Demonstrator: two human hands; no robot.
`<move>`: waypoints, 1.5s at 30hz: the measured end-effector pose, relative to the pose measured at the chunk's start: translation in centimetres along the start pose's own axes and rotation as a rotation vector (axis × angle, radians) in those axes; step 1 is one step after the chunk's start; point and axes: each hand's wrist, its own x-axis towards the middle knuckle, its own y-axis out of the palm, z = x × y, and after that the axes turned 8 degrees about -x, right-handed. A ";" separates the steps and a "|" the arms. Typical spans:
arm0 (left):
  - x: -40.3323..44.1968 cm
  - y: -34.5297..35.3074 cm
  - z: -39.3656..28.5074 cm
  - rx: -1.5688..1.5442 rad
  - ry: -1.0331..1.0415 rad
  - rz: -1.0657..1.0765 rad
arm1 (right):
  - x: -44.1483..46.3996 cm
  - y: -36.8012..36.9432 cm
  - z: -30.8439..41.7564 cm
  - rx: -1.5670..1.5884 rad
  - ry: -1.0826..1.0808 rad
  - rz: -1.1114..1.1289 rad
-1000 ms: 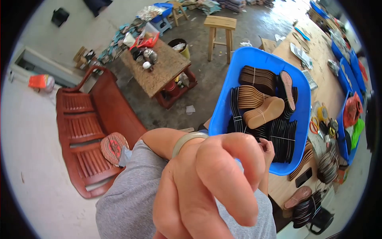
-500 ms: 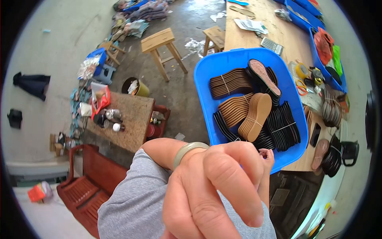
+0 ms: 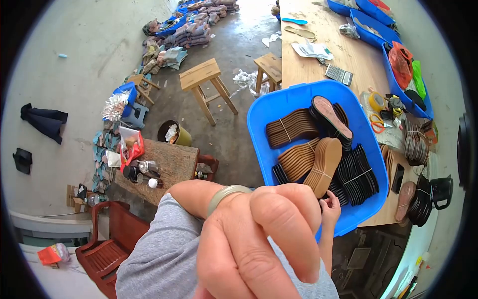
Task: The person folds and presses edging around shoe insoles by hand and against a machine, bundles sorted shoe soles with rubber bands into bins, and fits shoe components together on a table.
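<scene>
My left hand (image 3: 259,234), with a pale bangle (image 3: 226,197) at its wrist, is raised very close to the camera. Its fingers are curled in, and whatever they may hold is hidden. Behind it, my right hand (image 3: 330,209) reaches over the near rim of a blue bin (image 3: 254,137), fingertips pinched beside a bundle of black soles (image 3: 356,174); what they grip cannot be made out. Banded tan soles (image 3: 324,164) and dark brown soles (image 3: 291,130) lie in the bin. A black-edged sole with a pinkish face (image 3: 331,112) rests on top.
The bin stands by a wooden worktable (image 3: 303,70) bearing a calculator (image 3: 339,74), orange-handled scissors (image 3: 379,123) and more sole bundles (image 3: 416,144). To the left are a low table (image 3: 174,159) with jars, a red-brown chair (image 3: 117,234), a stool (image 3: 201,74) and a waste bucket (image 3: 183,137).
The view has tilted, so the bin and furniture sit lower in the picture. My right hand has moved farther in over the bin. My left hand stays curled near the camera.
</scene>
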 end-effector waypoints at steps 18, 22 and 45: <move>-16.3 -29.4 -15.4 0.284 -1.434 -0.421 | 1.6 27.2 32.8 0.170 -0.360 0.232; -17.4 -33.3 -17.8 0.224 -1.442 -0.706 | 3.8 33.6 37.5 0.313 -0.425 0.400; -10.2 -72.4 4.6 0.240 -1.447 -0.874 | 41.5 48.7 48.6 0.359 -0.518 0.463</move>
